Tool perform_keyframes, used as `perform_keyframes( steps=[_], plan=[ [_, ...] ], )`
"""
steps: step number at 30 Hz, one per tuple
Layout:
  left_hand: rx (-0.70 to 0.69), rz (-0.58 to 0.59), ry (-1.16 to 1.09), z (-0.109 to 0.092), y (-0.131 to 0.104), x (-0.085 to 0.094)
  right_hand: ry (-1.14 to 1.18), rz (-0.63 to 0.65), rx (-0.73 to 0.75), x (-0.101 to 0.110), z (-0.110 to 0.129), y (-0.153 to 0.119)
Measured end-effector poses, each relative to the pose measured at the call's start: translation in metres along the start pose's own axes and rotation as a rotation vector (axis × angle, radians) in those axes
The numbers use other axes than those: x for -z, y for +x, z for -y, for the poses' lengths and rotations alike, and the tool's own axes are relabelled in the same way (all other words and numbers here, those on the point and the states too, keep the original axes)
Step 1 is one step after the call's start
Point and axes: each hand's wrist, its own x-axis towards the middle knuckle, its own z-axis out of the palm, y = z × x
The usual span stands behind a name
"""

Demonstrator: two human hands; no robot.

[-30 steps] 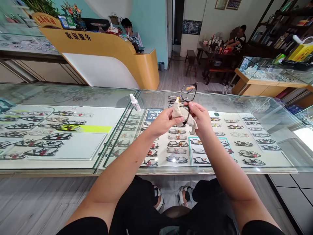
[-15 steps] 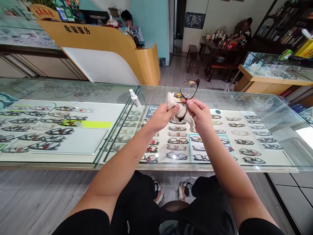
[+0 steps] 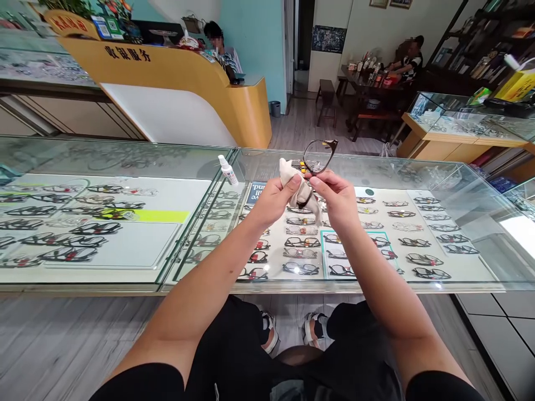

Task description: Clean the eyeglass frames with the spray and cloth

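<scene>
Above the glass display case, my left hand pinches a pale cloth that wraps around the lower lens of a dark-framed pair of eyeglasses. My right hand is closed on the glasses near the middle of the frame. The upper lens stands free above my fingers, while cloth covers most of the lower one. Part of the cloth hangs down between my hands. To the left of them, a white spray bottle stands upright on the glass top.
The glass display case holds rows of eyeglasses under its top. Another glass case adjoins it at left. Beyond are a yellow counter with a seated person, and a dark table where another person sits.
Both hands have shifted slightly left and down in view. The cloth now covers more of the lower lens, and the glasses are turned a little.
</scene>
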Motion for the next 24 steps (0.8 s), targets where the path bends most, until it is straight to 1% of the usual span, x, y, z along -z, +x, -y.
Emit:
perform_keyframes(
  steps=[3, 6, 8, 10, 13, 16, 19, 24],
  plan=[
    [-0.052, 0.003, 0.038, -0.001, 0.002, 0.005, -0.029, -0.066, -0.001, 0.001, 0.002, 0.0],
    [-0.067, -0.031, 0.059, 0.001, 0.005, 0.008, -0.033, -0.113, -0.033, 0.0, 0.002, 0.0],
    [-0.068, -0.076, 0.057, 0.002, 0.007, 0.01, -0.027, -0.134, -0.044, 0.0, 0.001, 0.002],
    [-0.083, -0.152, 0.05, 0.001, 0.01, 0.013, -0.005, -0.157, -0.048, 0.002, -0.001, 0.004],
    [-0.123, -0.259, 0.02, -0.006, 0.012, 0.019, 0.018, -0.183, -0.046, 0.009, -0.003, 0.008],
    [-0.165, -0.29, 0.002, -0.015, 0.013, 0.026, -0.017, -0.161, -0.013, 0.014, -0.002, 0.009],
    [-0.207, -0.317, 0.049, -0.02, 0.012, 0.029, -0.19, -0.126, 0.11, 0.015, 0.001, 0.008],
    [-0.264, -0.391, 0.252, -0.021, 0.008, 0.027, -0.695, -0.118, 0.442, 0.016, 0.002, 0.006]
  ],
)
